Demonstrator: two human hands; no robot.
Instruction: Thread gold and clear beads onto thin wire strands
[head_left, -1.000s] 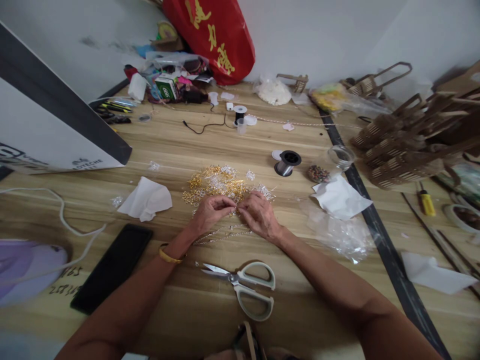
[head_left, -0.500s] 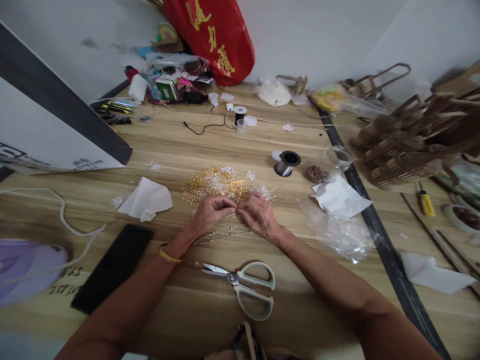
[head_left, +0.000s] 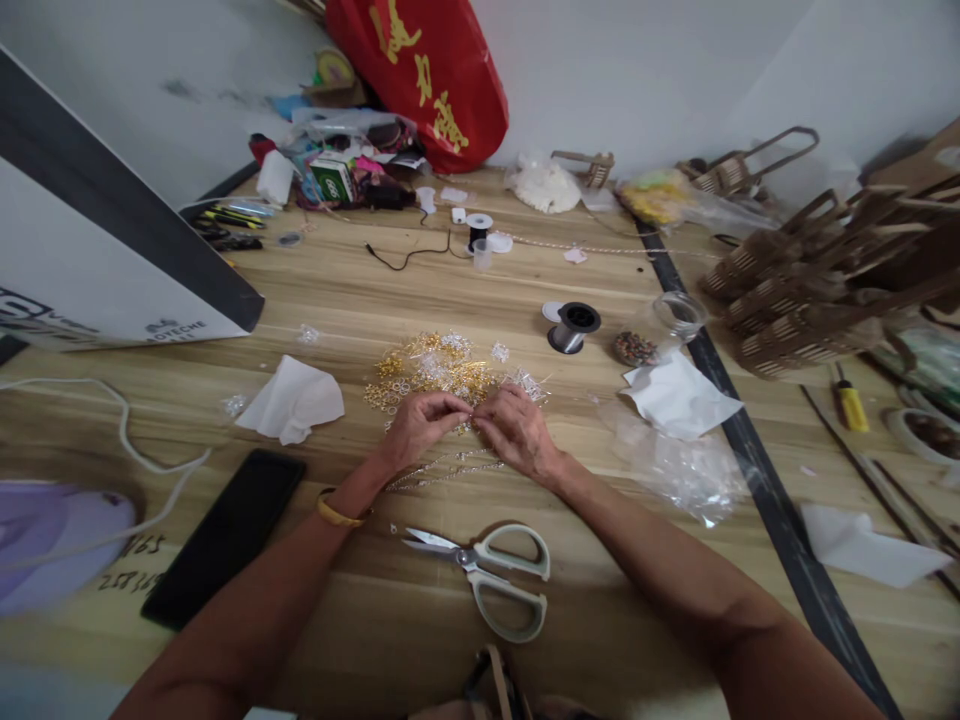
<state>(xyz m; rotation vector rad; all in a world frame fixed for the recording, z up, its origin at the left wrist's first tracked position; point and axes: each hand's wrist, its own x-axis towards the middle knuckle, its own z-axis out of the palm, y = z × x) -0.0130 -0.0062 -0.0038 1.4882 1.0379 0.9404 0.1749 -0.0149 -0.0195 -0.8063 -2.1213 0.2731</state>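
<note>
My left hand and my right hand meet fingertip to fingertip, both pinched closed. Whatever is between the fingertips is too small to make out. A thin metal chain lies on the wood just below, running from beside my left wrist toward my right palm. Directly beyond my fingers spreads a pile of gold and silver jewelry findings, with small rings at its left side. Scissors with pale handles lie nearer to me, blades slightly apart and pointing left. A yellow bangle circles my left wrist.
To the left are a crumpled white paper, a black phone and a large box. A wire spool, a bag of beads and clear plastic bags lie right. Brown baskets stand farther right.
</note>
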